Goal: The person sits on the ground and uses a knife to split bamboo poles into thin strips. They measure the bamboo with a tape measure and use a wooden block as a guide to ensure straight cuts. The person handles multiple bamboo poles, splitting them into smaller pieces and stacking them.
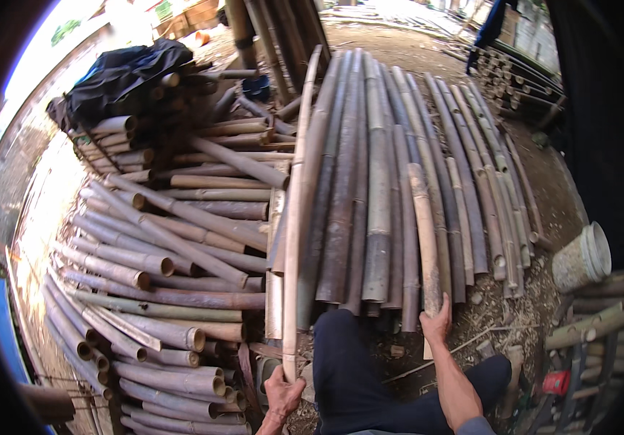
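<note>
My left hand is closed round the near end of a long, pale split bamboo strip. The strip runs away from me along the left edge of a spread row of bamboo poles. My right hand grips the near end of a shorter, tan bamboo piece, which lies on top of the row. A narrow pale end of it shows below my fingers. Between the two hands are my dark-trousered knees, close to the poles' near ends.
Stacked bamboo poles fill the left side, some crossing at angles. A dark tarp covers the pile at the back left. On the right stand a dirty white bucket and a small red object. More poles are stacked at the far right.
</note>
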A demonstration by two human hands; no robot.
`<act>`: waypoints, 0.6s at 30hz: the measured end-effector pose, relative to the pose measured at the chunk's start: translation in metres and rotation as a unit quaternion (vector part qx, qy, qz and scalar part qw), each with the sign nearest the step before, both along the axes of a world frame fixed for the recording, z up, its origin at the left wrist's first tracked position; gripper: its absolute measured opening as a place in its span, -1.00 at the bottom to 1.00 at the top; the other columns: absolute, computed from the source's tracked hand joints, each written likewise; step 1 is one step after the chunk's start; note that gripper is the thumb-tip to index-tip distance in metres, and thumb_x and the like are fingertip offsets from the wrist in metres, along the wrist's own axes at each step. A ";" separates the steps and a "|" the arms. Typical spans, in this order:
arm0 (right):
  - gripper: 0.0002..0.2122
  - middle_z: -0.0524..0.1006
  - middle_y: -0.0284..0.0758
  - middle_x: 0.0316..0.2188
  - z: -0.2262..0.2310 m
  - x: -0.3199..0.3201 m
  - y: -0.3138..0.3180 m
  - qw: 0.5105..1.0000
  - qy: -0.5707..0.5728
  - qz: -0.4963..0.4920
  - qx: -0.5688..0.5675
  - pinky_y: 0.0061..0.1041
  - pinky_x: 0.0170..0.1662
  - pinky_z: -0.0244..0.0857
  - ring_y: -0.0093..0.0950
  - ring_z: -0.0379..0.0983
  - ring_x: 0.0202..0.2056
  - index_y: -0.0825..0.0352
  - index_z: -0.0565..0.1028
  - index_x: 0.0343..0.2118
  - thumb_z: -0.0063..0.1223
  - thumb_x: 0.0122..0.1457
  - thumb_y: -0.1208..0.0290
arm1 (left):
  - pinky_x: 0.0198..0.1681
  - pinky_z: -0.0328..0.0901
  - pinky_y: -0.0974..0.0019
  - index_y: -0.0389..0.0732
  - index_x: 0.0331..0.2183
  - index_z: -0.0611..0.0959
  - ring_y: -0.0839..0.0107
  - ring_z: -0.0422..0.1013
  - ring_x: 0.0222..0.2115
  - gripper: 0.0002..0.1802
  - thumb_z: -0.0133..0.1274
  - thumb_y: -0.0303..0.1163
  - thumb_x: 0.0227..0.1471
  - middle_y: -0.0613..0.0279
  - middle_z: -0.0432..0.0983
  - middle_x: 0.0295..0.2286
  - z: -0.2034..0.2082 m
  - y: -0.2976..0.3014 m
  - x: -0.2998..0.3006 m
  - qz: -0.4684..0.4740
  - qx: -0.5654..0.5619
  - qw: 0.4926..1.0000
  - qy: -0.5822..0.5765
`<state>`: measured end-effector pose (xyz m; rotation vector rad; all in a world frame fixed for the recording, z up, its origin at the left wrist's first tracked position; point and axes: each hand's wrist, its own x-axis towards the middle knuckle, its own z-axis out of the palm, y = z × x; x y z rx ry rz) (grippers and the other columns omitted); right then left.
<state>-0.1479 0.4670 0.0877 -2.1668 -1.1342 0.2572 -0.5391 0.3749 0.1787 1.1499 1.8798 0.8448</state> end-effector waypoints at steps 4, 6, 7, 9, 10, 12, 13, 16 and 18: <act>-0.06 0.13 0.00 0.19 0.011 0.048 -0.008 0.977 -0.050 0.089 -0.189 -0.03 0.21 0.02 0.02 0.08 0.19 0.24 0.10 0.28 0.38 -0.16 0.07 | -0.54 0.29 0.37 -0.35 -0.50 0.49 0.57 0.29 -0.64 -0.76 0.17 -0.42 -0.25 0.23 0.41 -0.69 -0.004 -0.006 0.020 -0.005 0.051 0.998 -0.021; -0.08 0.02 0.01 0.27 0.018 0.078 -0.008 0.980 -0.052 0.069 -0.182 0.04 0.23 -0.04 0.05 0.01 0.23 0.23 0.06 0.30 0.32 -0.09 0.01 | -0.52 0.28 0.40 -0.35 -0.47 0.50 0.57 0.29 -0.61 -0.77 0.14 -0.45 -0.26 0.28 0.43 -0.65 0.019 0.004 0.041 -0.030 0.070 0.997 -0.013; -0.12 0.03 0.05 0.25 0.027 0.096 -0.006 0.988 -0.008 0.071 -0.139 0.03 0.24 -0.03 0.10 0.00 0.23 0.28 0.06 0.30 0.27 -0.02 0.03 | -0.51 0.28 0.41 -0.35 -0.46 0.51 0.57 0.29 -0.60 -0.77 0.13 -0.46 -0.26 0.30 0.42 -0.63 0.030 0.009 0.051 -0.050 0.092 0.994 -0.013; -0.17 0.09 0.18 0.21 0.036 0.149 -0.003 0.993 0.034 0.108 -0.023 -0.08 0.26 0.01 0.11 0.06 0.21 0.39 0.07 0.28 0.21 0.05 0.07 | -0.50 0.25 0.45 -0.34 -0.45 0.50 0.58 0.27 -0.58 -0.77 0.12 -0.48 -0.26 0.35 0.39 -0.60 0.050 0.022 0.073 -0.095 0.139 0.986 0.007; -0.22 0.17 0.16 0.18 0.049 0.167 0.001 0.994 0.016 0.110 -0.008 -0.12 0.25 0.04 0.07 0.11 0.20 0.43 0.11 0.26 0.18 0.08 0.09 | -0.51 0.21 0.46 -0.33 -0.45 0.48 0.59 0.25 -0.58 -0.78 0.12 -0.49 -0.25 0.37 0.37 -0.59 0.072 0.025 0.089 -0.114 0.139 0.984 0.005; -0.30 0.26 0.10 0.15 0.079 0.222 0.003 0.992 0.018 0.119 0.029 -0.23 0.24 0.09 -0.01 0.20 0.17 0.48 0.17 0.22 0.13 0.13 0.13 | -0.54 0.16 0.48 -0.30 -0.45 0.48 0.63 0.21 -0.59 -0.80 0.12 -0.51 -0.24 0.39 0.35 -0.59 0.114 0.022 0.135 -0.129 0.127 0.983 -0.028; -0.29 0.25 0.10 0.15 0.079 0.253 -0.001 0.992 0.037 0.111 0.039 -0.23 0.24 0.10 -0.04 0.18 0.20 0.48 0.15 0.23 0.13 0.14 0.13 | -0.54 0.14 0.49 -0.29 -0.46 0.48 0.62 0.21 -0.60 -0.80 0.13 -0.52 -0.26 0.40 0.35 -0.59 0.131 0.020 0.155 -0.131 0.105 0.985 -0.032; -0.22 0.28 0.13 0.14 0.104 0.298 -0.007 0.977 0.159 0.141 0.015 -0.20 0.18 0.20 -0.07 0.30 0.13 0.51 0.09 0.25 0.11 0.16 0.01 | -0.61 0.13 0.49 -0.25 -0.48 0.46 0.60 0.22 -0.68 -0.78 0.15 -0.48 -0.28 0.42 0.32 -0.65 0.144 0.005 0.186 -0.178 0.138 0.974 -0.006; -0.13 0.28 0.10 0.15 0.103 0.332 -0.010 0.940 0.301 0.160 0.013 -0.18 0.09 0.30 -0.12 0.35 0.10 0.46 0.02 0.29 0.01 0.15 -0.17 | -0.66 0.14 0.48 -0.23 -0.50 0.46 0.59 0.23 -0.72 -0.78 0.15 -0.46 -0.30 0.42 0.31 -0.67 0.150 -0.008 0.238 -0.190 0.113 0.974 -0.047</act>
